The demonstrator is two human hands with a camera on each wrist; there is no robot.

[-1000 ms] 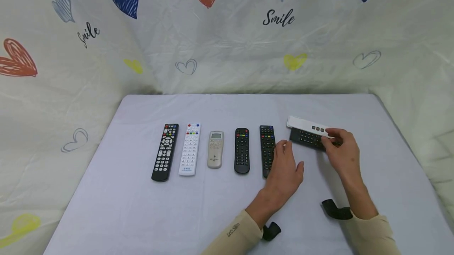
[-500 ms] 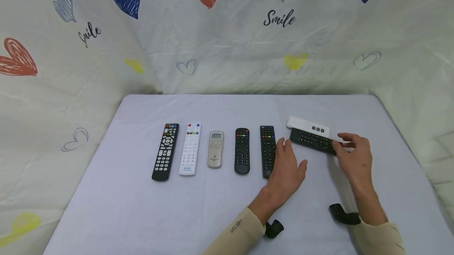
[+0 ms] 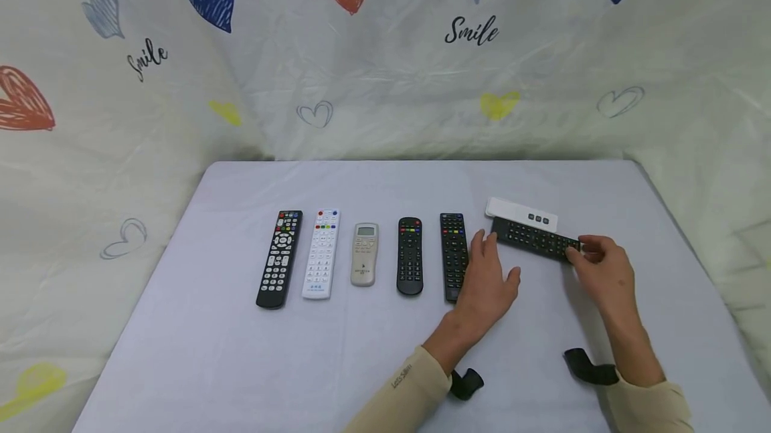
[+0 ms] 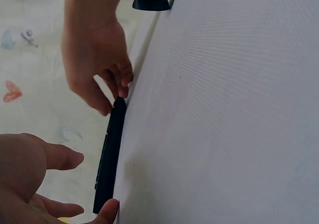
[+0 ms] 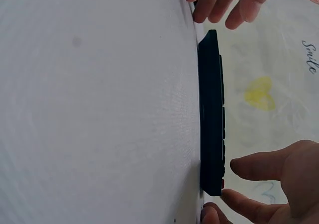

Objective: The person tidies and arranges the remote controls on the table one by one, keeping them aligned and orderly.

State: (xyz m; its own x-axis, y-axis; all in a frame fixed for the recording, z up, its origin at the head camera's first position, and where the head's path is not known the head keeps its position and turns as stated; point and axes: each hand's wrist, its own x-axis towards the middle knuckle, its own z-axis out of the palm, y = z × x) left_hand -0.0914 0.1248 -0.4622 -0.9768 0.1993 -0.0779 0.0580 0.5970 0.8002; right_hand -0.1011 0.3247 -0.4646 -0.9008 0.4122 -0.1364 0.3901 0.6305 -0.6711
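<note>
i noted a table (image 3: 241, 366) under a pale lilac cloth, backed by a heart-printed sheet (image 3: 385, 71). five remotes stood in a row across its middle: a long black remote (image 3: 280, 258), a white remote (image 3: 321, 253), a small grey remote (image 3: 364, 254), a short black remote (image 3: 409, 256) and a narrow black remote (image 3: 453, 251). at 3 o'clock of the row, a dark remote (image 3: 533, 239) lay crosswise, with a white bar remote (image 3: 521, 214) touching it at 12 o'clock. the right hand (image 3: 605, 274) pinched the dark remote's right end. the left hand (image 3: 489, 286) lay with fingers spread and holding nothing, fingertips at that remote's left end. the hands were apart.
</note>
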